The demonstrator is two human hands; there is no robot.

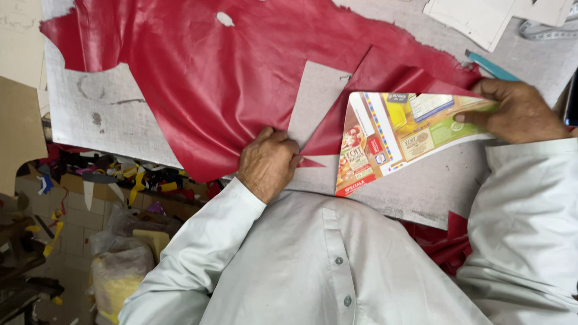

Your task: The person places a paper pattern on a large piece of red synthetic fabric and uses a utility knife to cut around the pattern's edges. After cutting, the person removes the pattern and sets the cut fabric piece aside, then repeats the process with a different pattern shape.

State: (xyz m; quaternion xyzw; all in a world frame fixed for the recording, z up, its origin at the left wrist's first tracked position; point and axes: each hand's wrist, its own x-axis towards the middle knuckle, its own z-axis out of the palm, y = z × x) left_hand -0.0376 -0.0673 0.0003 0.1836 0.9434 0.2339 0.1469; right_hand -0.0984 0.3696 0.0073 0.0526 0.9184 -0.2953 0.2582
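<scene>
A large sheet of red leather (205,78) lies spread over the grey worktable (433,186), with wedge-shaped pieces cut out of its near edge. My left hand (268,164) is closed and pressing down on the leather's near edge beside a cut-out. My right hand (518,111) pinches the far corner of a printed cardboard pattern piece (391,135), cut from a colourful food box, which lies flat over the leather's right flap. My pale shirt and sleeves fill the bottom of the view.
White paper patterns (481,18) and a measuring tape (548,31) lie at the top right. A teal strip (490,66) pokes out behind my right hand. Coloured leather scraps (120,171) and a plastic bag (120,265) sit below the table's left edge.
</scene>
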